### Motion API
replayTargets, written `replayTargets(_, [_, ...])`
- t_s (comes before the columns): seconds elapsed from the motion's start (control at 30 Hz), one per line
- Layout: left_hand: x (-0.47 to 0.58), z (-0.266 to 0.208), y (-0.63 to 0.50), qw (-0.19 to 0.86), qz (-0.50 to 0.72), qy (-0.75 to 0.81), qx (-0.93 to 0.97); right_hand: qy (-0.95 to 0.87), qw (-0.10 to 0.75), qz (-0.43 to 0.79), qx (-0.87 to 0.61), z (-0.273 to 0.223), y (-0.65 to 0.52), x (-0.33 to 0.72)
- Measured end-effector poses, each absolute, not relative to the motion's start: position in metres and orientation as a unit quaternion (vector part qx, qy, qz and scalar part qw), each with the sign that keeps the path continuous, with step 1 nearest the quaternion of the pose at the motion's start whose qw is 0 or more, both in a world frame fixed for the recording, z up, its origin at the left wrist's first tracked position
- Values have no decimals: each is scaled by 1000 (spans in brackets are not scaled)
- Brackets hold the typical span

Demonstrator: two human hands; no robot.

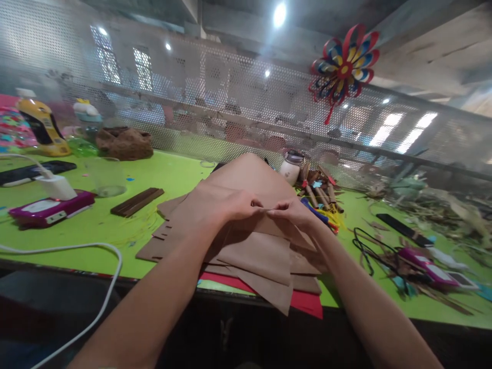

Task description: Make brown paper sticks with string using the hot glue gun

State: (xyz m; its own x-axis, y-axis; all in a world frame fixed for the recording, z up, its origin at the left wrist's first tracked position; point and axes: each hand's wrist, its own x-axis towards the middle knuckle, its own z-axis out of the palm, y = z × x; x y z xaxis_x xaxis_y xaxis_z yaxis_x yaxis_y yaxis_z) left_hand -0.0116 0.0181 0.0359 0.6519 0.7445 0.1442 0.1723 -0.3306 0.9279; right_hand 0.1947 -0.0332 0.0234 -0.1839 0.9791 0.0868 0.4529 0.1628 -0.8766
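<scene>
A large brown paper sheet (pixel 249 171) stands partly raised above a stack of brown paper (pixel 255 253) near the table's front edge. My left hand (pixel 242 204) pinches its near edge at the middle. Close beside it, my right hand (pixel 290 211) pinches the same edge, fingertips almost touching the left ones. The sheet's fold or crease between the fingers is too small to make out. Some stacked pieces have slits cut along their left side. Red paper (pixel 307 303) sticks out beneath the stack and overhangs the table edge.
On the green table (pixel 149 177), a dark brown strip bundle (pixel 137 201), a clear cup (pixel 105 178) and a purple power strip (pixel 52 207) lie left. A jar (pixel 291 166), paper rolls (pixel 321 192), a second purple power strip (pixel 426 266) and dry scraps (pixel 442 210) are right. Mesh (pixel 230 92) stands behind.
</scene>
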Motion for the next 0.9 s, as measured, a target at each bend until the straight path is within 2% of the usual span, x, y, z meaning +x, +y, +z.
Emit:
replayTargets(0.1, [-10,35,18,374,249,272,851,-686,348,355,-531,25,-35,191])
replayTargets(0.17, [-11,34,19,339,237,258,873,-687,347,348,-534,27,-38,187])
replayTargets(0.57, [-18,40,21,377,215,223,873,-744,382,295,-462,34,-47,184])
replayTargets(0.9, [-15,36,18,364,203,233,879,-709,396,313,-492,37,-46,183])
